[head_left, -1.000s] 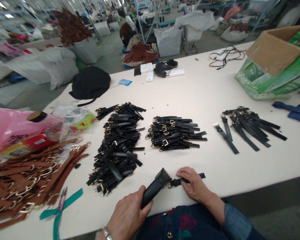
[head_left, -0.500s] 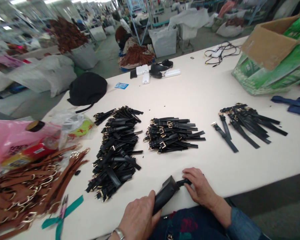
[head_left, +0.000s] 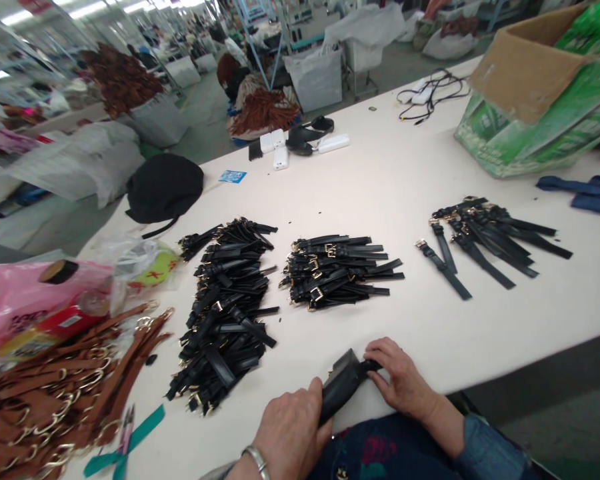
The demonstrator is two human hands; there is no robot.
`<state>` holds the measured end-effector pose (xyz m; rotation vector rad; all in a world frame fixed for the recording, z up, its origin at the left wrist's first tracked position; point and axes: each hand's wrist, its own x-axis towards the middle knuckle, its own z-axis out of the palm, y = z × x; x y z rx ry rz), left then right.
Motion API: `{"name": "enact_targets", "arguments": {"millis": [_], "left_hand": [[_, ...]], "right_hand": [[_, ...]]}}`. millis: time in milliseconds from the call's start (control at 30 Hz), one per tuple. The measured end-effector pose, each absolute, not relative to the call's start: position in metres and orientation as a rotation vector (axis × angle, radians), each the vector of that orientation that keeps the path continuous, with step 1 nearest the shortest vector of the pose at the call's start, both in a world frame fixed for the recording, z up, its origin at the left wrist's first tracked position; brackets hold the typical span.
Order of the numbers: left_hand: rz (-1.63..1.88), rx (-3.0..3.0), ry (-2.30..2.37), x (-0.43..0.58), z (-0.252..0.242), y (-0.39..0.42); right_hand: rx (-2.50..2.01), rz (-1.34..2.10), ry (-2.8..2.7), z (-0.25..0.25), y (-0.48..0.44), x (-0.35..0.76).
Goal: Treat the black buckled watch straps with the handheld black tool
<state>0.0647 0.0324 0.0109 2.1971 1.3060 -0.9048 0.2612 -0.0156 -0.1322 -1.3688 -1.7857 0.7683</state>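
Observation:
My left hand, with a metal bangle at the wrist, is closed round the handle of a black handheld tool with a broad, blocky head. I cannot make out the tool's exact kind. My right hand pinches a short black strap between thumb and fingers. One end of that strap meets the tool's head, and the rest is hidden by the fingers. Ahead of both hands lies a bundle of black buckle straps with gold buckles. A longer pile of similar straps is on the left.
A looser group of black straps lies at the right. Brown straps with gold rings, scissors and green ribbon occupy the left. Farther back are a black cap, white devices, cables and an open carton.
My left hand has moved the tool slightly right, so its head is closer to my right fingers and less strap shows between. The camera view has shifted a little.

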Motion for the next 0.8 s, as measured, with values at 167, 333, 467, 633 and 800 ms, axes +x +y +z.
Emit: {"name": "enact_targets", "arguments": {"millis": [167, 333, 467, 633, 800], "left_hand": [[-0.999, 2.174, 1.311, 0.053, 0.02, 0.037], [-1.086, 2.138, 1.337, 0.065, 0.031, 0.04], [-1.024, 2.166, 1.319, 0.078, 0.024, 0.037], [-0.991, 2.187, 1.323, 0.072, 0.02, 0.034], [-1.02, 2.181, 1.334, 0.071, 0.021, 0.038]], "right_hand": [[-1.362, 0.79, -1.788, -0.133, -0.016, 0.263], [-1.368, 0.781, -1.784, -0.136, -0.016, 0.263], [-1.366, 0.778, -1.786, -0.136, -0.016, 0.263], [-1.378, 0.796, -1.798, -0.133, -0.017, 0.264], [-1.363, 0.774, -1.796, -0.135, -0.017, 0.264]]}}
